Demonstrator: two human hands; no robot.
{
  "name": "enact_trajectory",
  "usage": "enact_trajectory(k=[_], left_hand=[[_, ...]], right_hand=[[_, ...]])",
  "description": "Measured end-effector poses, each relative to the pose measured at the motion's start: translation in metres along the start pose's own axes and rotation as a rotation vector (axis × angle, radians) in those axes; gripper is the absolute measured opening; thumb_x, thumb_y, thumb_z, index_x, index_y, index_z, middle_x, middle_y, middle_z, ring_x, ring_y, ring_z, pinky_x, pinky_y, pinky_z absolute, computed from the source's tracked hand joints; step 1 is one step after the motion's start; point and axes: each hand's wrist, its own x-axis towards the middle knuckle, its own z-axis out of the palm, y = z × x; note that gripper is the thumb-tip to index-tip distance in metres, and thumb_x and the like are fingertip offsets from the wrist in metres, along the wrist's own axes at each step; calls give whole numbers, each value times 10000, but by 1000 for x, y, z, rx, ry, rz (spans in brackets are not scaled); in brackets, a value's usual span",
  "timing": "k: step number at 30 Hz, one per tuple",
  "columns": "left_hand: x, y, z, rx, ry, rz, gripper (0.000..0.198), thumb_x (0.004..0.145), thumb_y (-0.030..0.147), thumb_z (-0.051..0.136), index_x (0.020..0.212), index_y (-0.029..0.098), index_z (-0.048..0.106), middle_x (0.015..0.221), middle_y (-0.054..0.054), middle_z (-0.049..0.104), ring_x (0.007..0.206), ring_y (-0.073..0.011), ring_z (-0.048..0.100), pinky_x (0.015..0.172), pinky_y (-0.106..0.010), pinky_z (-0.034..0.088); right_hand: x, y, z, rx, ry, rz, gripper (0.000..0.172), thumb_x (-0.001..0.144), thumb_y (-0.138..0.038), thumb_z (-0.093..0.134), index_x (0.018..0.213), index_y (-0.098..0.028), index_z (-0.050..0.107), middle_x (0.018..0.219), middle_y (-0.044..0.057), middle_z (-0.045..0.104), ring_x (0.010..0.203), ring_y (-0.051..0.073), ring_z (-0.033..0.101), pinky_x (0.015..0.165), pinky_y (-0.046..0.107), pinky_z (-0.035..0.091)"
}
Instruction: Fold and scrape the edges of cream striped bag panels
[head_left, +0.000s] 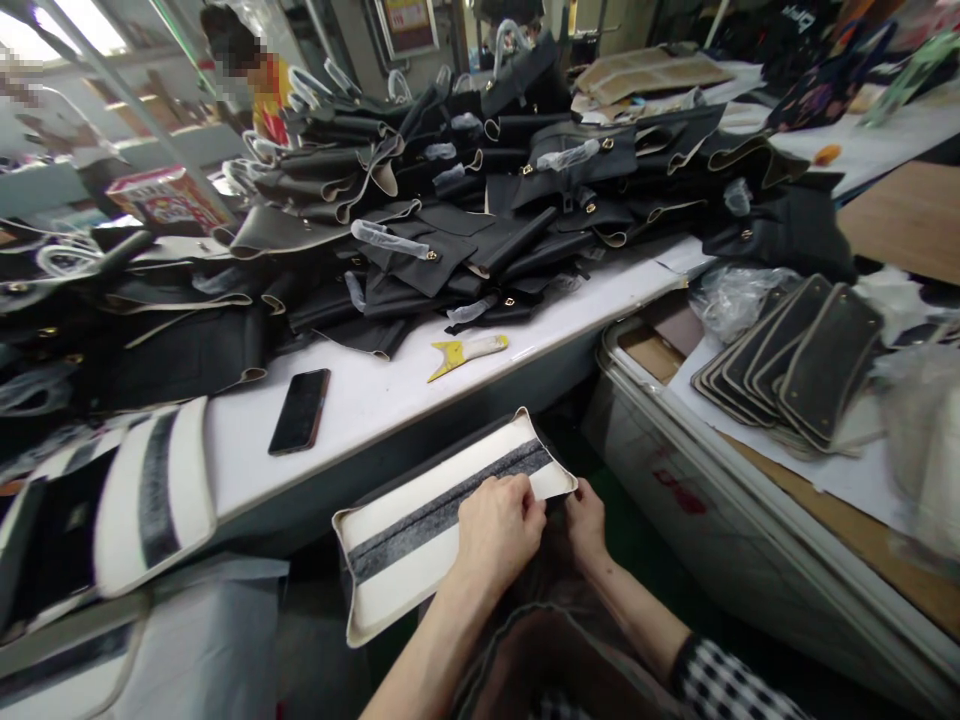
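In the lower middle of the head view is a bag piece (420, 560), with a white face, a dark stripe along it, turned-up corners and dark material below. It lies tilted over my lap, its right end higher. My left hand (499, 530) is closed over the near right part of the piece, fingers curled in at its edge. At the right corner, my right hand (586, 520) is closed in a pinch on the edge. Its fingertips are partly hidden, and I cannot tell whether a small item is in them.
Black bag pieces (442, 250) with plastic-wrapped handles are heaped along the white table (360, 400). A phone (300, 410) and a yellow-and-white tool (466, 355) lie near its edge. Dark flat panels (825, 360) are stacked at right. White striped pieces (124, 510) lie left. Another person (262, 90) is behind.
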Motion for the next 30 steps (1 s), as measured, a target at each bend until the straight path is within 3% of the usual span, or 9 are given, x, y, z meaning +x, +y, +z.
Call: enact_trajectory(k=[2,4,7,9,15,18,21,26,30], left_hand=[[-2,0,2,1,13,0,157,864,295,548,733,215,583,780,-1,683,759,-191,617,568,-273,313],[-3,0,2,3,15,-2,153,871,294,540,750,213,589,802,-7,691,779,-195,626,580,-271,342],[-6,1,2,16,17,5,159,886,295,524,767,210,585,817,-16,690,801,-203,633,601,-270,380],[-8,2,2,40,28,14,156,898,284,506,781,211,578,832,-19,688,813,-209,633,620,-277,406],[-18,3,4,54,68,4,111,913,219,472,973,198,563,889,-52,666,889,-227,620,713,-308,457],[-34,3,4,-20,71,9,277,870,178,540,1144,184,503,946,-53,655,933,-232,594,765,-319,465],[-54,-1,2,-45,55,53,198,855,175,590,1043,193,534,1021,-48,629,978,-245,555,823,-346,460],[-77,-26,-3,-12,139,-60,15,929,217,548,934,203,552,998,-37,590,932,-219,543,812,-337,441],[-77,-43,0,53,170,-48,156,981,271,467,864,210,553,898,-28,597,866,-211,547,761,-338,410]], right_hand=[[-13,-17,-18,-70,-12,-118,220,918,-359,582,970,-166,674,934,71,666,869,225,626,861,427,524],[-29,-36,-35,-170,-85,-383,194,915,-247,568,1068,-206,681,1089,89,660,1026,253,612,950,441,496],[-46,-59,-46,-342,-224,-782,442,919,-76,464,1323,-226,565,1299,105,583,1205,258,549,1010,456,488],[-49,-66,-41,-444,-259,-884,550,914,-34,424,1432,-214,455,1369,112,539,1278,265,499,1042,478,475],[-45,-58,-24,-707,-217,-973,604,923,-90,477,1503,-185,339,1398,118,531,1309,289,476,1075,515,444],[-47,-55,-25,-777,-228,-990,612,930,-115,481,1514,-176,309,1422,122,507,1328,288,454,1083,516,427],[-48,-54,-26,-832,-238,-996,620,936,-131,472,1524,-171,281,1442,124,483,1337,286,443,1089,516,413],[-49,-54,-21,-851,-220,-989,627,940,-176,501,1526,-183,279,1415,122,508,1313,288,464,1075,510,419],[-51,-53,-15,-830,-192,-972,630,933,-195,531,1520,-190,303,1405,131,512,1297,302,473,1069,518,421]])
